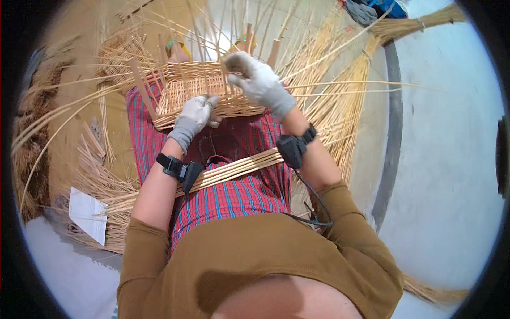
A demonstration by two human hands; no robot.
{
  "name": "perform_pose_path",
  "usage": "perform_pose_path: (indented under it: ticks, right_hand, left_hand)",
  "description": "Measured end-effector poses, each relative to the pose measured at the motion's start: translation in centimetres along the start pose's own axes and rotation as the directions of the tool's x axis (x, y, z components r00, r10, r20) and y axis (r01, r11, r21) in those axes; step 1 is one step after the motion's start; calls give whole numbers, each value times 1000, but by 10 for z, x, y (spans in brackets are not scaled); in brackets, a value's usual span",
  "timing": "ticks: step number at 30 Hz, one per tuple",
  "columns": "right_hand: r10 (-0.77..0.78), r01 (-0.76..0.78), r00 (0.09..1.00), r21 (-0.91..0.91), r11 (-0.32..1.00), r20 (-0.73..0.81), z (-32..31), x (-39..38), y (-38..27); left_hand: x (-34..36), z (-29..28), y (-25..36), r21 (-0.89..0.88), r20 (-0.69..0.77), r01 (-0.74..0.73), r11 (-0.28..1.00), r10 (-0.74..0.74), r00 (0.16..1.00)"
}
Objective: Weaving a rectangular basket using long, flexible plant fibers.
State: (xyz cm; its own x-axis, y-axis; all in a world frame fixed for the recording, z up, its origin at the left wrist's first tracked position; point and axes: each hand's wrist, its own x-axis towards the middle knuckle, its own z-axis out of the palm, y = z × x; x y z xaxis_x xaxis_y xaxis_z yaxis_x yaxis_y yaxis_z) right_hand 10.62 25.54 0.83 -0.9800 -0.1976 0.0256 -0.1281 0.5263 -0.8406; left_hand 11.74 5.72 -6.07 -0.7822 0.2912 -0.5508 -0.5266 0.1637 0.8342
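A half-woven wicker basket [194, 87] rests across my knees on a red and blue checked cloth [228, 196], with upright stakes and long loose strands sticking out around it. My left hand [196, 115], in a pale grey work glove, closes its fingers at the near wall of the basket. Higher and to the right, my gloved right hand [257, 82] curls around a thin wicker strand over the basket's right part. Its fingertips partly hide the strand. A bundle of peeled rods [234, 170] lies across my lap below both hands.
Long straw-coloured rods [329, 95] spread over the floor at right. Another woven piece [122, 53] stands at far left, near dark brown bundles [37, 127]. A white sheet [87, 215] lies on cut sticks at lower left. Dark cloth [361, 11] sits at the far right.
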Motion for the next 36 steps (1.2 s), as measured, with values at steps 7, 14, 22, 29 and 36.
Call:
perform_pose_path:
  ticks: [7,14,22,29,36]
  right_hand:
    - [-420,392,907,-317,864,-25,20,68,0]
    - [-227,71,916,-422,904,-331,44,109,29]
    - [47,-142,875,-162,977,-481,43,71,-16]
    - [133,129,878,494,860,-460,35,-41,14]
    - [239,223,941,970,96,-240,33,-37,2]
  left_hand:
    - [4,5,-17,131,-47,-110,985,117,992]
    - [7,8,-10,182,-102,-87,979,107,989]
    - [-5,16,11,276,-195,32,960,23,981]
    - [-3,13,7,79,4,-52,996,52,999]
    - [16,37,-1,-338,-120,-105,935,68,990]
